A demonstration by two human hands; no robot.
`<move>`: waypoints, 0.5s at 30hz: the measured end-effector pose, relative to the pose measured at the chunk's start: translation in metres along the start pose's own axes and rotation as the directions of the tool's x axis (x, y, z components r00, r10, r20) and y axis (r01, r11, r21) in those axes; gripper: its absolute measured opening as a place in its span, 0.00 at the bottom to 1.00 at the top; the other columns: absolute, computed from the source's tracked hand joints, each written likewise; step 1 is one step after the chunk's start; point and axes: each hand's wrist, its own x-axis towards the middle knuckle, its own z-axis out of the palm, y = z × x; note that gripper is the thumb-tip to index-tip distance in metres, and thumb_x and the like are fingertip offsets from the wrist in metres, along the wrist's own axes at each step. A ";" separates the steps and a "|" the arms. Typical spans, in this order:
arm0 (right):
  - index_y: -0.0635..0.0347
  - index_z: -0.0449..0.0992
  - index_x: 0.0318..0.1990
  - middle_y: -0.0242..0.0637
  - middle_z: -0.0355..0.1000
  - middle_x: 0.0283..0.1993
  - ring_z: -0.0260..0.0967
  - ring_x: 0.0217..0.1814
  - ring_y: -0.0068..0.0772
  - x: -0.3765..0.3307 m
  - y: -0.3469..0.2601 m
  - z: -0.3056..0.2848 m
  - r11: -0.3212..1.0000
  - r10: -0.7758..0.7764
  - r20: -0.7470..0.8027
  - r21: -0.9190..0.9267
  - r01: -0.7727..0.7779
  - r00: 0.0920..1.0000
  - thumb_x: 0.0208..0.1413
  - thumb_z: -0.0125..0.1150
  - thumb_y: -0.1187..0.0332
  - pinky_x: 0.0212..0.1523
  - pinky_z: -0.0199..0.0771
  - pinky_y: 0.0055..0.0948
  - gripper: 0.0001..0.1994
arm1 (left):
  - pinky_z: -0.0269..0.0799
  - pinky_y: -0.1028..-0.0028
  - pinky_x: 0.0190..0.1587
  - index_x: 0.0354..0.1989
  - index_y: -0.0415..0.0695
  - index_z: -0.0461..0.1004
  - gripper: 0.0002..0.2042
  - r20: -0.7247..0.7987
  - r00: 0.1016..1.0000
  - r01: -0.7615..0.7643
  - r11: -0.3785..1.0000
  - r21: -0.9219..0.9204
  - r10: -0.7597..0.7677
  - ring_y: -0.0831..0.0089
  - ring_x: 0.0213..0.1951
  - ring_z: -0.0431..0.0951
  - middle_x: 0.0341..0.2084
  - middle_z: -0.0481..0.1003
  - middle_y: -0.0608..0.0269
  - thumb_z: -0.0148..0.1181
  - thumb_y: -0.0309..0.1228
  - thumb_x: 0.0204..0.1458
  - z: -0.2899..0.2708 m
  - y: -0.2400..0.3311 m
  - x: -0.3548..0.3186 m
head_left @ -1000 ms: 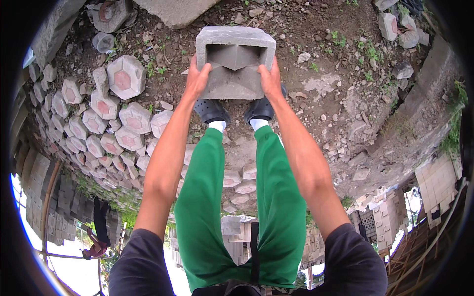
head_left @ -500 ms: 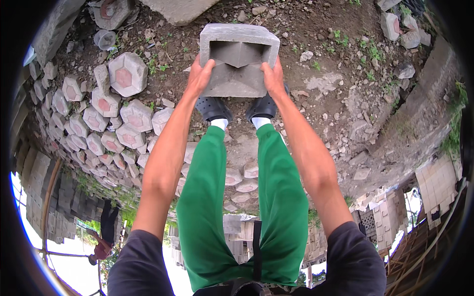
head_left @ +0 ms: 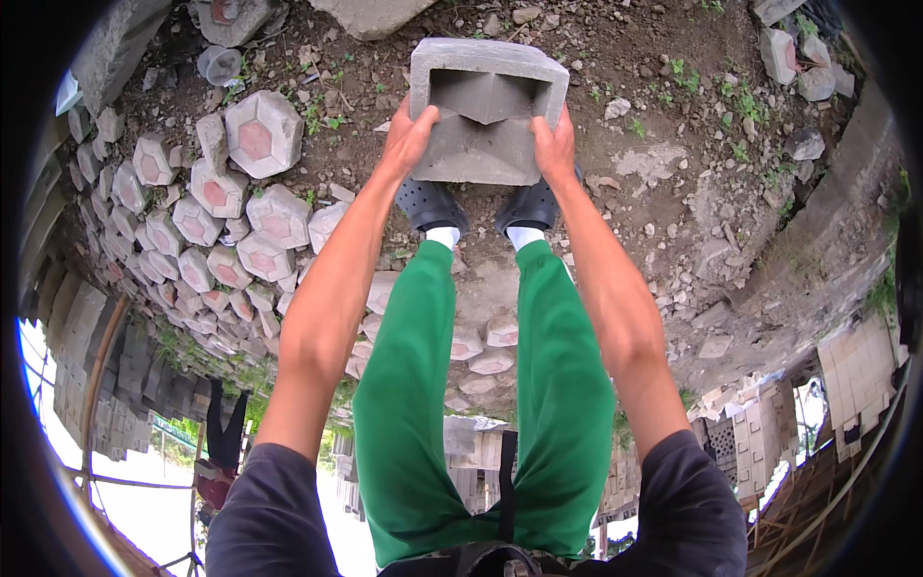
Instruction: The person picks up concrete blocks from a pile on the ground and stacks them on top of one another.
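A grey concrete ventilation block (head_left: 490, 60), hollow with slanted faces inside its opening, is held out in front of me over the toes of my dark clogs (head_left: 430, 206). My left hand (head_left: 409, 139) is closed on its left side, the thumb over the near edge of the opening. On the opposite side my right hand (head_left: 553, 144) grips it the same way. Both arms reach straight forward. The fingers under and behind the block are hidden, and I cannot tell whether its underside touches the ground.
Hexagonal pavers (head_left: 262, 135) with reddish centres cover the ground at left. A clear plastic cup (head_left: 220, 65) lies beyond them. Rubble and small weeds dot the soil (head_left: 663, 135) at right. A large stone slab (head_left: 375, 12) sits at the far edge. Another person (head_left: 223, 433) stands at lower left.
Against the ground, the block has shifted slightly farther from my feet, with more of the clogs showing. It is tilted a little more. Both hands keep their grip, and the whole view has shifted slightly.
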 end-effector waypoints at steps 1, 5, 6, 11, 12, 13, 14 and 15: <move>0.63 0.66 0.56 0.50 0.74 0.44 0.73 0.46 0.48 0.000 0.001 0.000 1.000 -0.001 0.007 -0.020 0.001 1.000 0.47 0.51 0.67 0.50 0.69 0.39 0.26 | 0.63 0.68 0.54 0.54 0.36 0.67 0.28 0.019 1.000 0.014 1.000 -0.011 -0.014 0.63 0.47 0.71 0.45 0.73 0.52 0.55 0.39 0.44 -0.001 0.001 0.000; 0.64 0.66 0.56 0.51 0.74 0.43 0.73 0.46 0.50 0.005 0.004 -0.002 0.997 -0.037 0.022 -0.059 0.039 0.999 0.47 0.51 0.67 0.50 0.69 0.40 0.26 | 0.63 0.68 0.54 0.53 0.36 0.67 0.28 0.031 0.999 0.031 0.999 -0.027 -0.031 0.64 0.47 0.70 0.45 0.73 0.52 0.54 0.39 0.43 -0.001 0.001 0.001; 0.64 0.66 0.56 0.51 0.74 0.43 0.73 0.46 0.50 0.004 0.004 -0.001 0.998 -0.038 0.023 -0.055 0.039 0.999 0.47 0.51 0.67 0.50 0.69 0.40 0.26 | 0.63 0.68 0.54 0.53 0.36 0.67 0.28 0.028 0.999 0.031 0.999 -0.023 -0.030 0.64 0.47 0.70 0.45 0.73 0.52 0.54 0.39 0.43 -0.003 0.000 0.002; 0.64 0.66 0.57 0.53 0.74 0.45 0.73 0.48 0.52 0.003 0.003 -0.007 0.997 -0.023 0.053 -0.072 0.026 0.998 0.47 0.51 0.66 0.51 0.69 0.41 0.26 | 0.63 0.68 0.53 0.53 0.36 0.66 0.28 0.042 0.998 0.040 0.999 -0.010 -0.039 0.64 0.45 0.69 0.44 0.72 0.52 0.54 0.39 0.43 0.000 0.002 -0.001; 0.64 0.66 0.57 0.53 0.74 0.45 0.73 0.48 0.52 0.003 0.003 -0.007 0.997 -0.019 0.051 -0.072 0.023 0.999 0.47 0.51 0.66 0.51 0.69 0.41 0.26 | 0.63 0.68 0.53 0.53 0.36 0.66 0.28 0.044 0.998 0.042 0.999 -0.009 -0.042 0.64 0.45 0.69 0.44 0.72 0.52 0.54 0.39 0.43 0.001 0.002 -0.001; 0.64 0.65 0.57 0.54 0.74 0.45 0.73 0.49 0.54 0.004 0.004 -0.007 0.997 -0.029 0.043 -0.065 0.031 0.999 0.47 0.51 0.66 0.51 0.69 0.41 0.27 | 0.63 0.68 0.53 0.53 0.36 0.66 0.28 0.043 0.997 0.062 0.998 -0.031 -0.061 0.64 0.45 0.69 0.44 0.72 0.53 0.54 0.39 0.43 0.001 0.003 -0.001; 0.64 0.65 0.57 0.55 0.74 0.45 0.72 0.49 0.56 0.006 0.003 -0.005 0.997 -0.043 0.038 -0.056 0.045 0.998 0.47 0.51 0.66 0.52 0.68 0.42 0.27 | 0.63 0.68 0.53 0.54 0.36 0.66 0.28 0.037 0.996 0.079 0.995 -0.054 -0.077 0.64 0.45 0.69 0.44 0.72 0.53 0.54 0.38 0.43 0.000 0.002 0.002; 0.64 0.65 0.57 0.55 0.74 0.45 0.72 0.49 0.56 0.006 0.002 -0.005 0.997 -0.046 0.040 -0.055 0.048 0.998 0.47 0.51 0.66 0.52 0.68 0.42 0.27 | 0.63 0.68 0.53 0.54 0.36 0.66 0.28 0.034 0.997 0.076 0.996 -0.054 -0.075 0.64 0.45 0.69 0.44 0.72 0.53 0.54 0.38 0.43 -0.002 -0.001 0.003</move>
